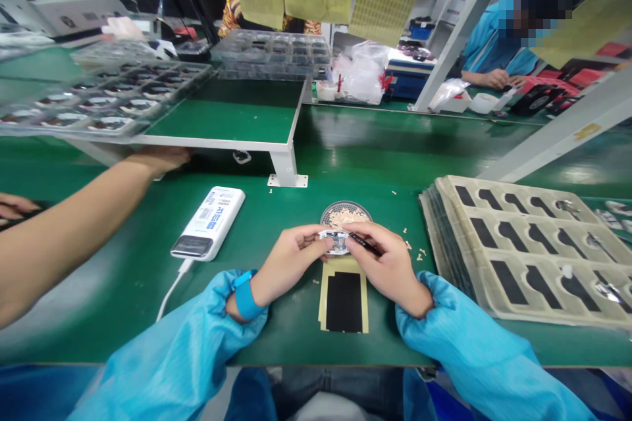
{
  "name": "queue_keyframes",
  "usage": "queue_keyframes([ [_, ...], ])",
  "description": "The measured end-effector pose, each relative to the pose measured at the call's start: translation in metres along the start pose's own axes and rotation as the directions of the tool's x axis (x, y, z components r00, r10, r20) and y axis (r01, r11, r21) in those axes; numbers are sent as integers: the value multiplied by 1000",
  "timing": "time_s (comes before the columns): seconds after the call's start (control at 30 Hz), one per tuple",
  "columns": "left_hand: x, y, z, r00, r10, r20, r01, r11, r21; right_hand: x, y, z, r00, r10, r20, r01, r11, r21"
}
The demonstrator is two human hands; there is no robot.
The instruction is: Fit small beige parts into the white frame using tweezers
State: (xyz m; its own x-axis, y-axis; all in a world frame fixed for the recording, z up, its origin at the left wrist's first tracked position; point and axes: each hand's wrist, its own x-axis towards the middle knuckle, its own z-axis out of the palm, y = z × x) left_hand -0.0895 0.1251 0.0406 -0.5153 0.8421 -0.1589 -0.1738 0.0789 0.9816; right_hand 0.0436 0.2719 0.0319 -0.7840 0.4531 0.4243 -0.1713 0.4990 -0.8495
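Note:
My left hand (295, 255) is closed on the edge of a small white-and-silver device part (334, 243), thumb in front and fingers behind. In my right hand (388, 266) is a slim black tool (364, 243) with tiny pale lettering, its tip hidden by the fingers; these fingers also touch the part's right side. Just behind the part sits a round dark dish (345, 203) heaped with small beige pieces (345, 216). A black sheet on yellow backing (344, 302) lies below my hands.
A white power bank (210, 223) with a cable lies left. Another person's arm (93, 210) reaches under the raised shelf (232, 115). Stacked trays (513, 210) stand right, near scattered beige bits (421, 254). A co-worker (494, 46) sits across the bench.

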Motion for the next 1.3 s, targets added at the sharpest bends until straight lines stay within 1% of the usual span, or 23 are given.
queue_keyframes([
  [0.27,0,0,1,1000,-21,3,21,1000,-9,-1,1,1,998,59,1,-59,998,26],
  [0.47,0,0,1,1000,-27,1,27,1000,3,-1,3,1,998,63,26,-64,997,32],
  [0.67,0,2,2,1000,-29,4,29,1000,-12,-1,3,1,997,77,20,-78,996,37],
  [0.87,-1,4,3,1000,-7,-15,7,999,-34,-1,1,2,995,101,23,-100,995,-8],
  [1.07,-5,-3,2,1000,3,-12,-4,998,-70,-5,5,5,994,106,6,-106,992,-69],
  [1.23,-9,-7,0,999,13,-32,-15,997,-69,-9,13,3,988,143,-63,-152,972,-177],
  [1.3,-9,-7,0,999,21,-33,-23,998,-56,-9,14,2,986,155,-67,-165,966,-197],
])
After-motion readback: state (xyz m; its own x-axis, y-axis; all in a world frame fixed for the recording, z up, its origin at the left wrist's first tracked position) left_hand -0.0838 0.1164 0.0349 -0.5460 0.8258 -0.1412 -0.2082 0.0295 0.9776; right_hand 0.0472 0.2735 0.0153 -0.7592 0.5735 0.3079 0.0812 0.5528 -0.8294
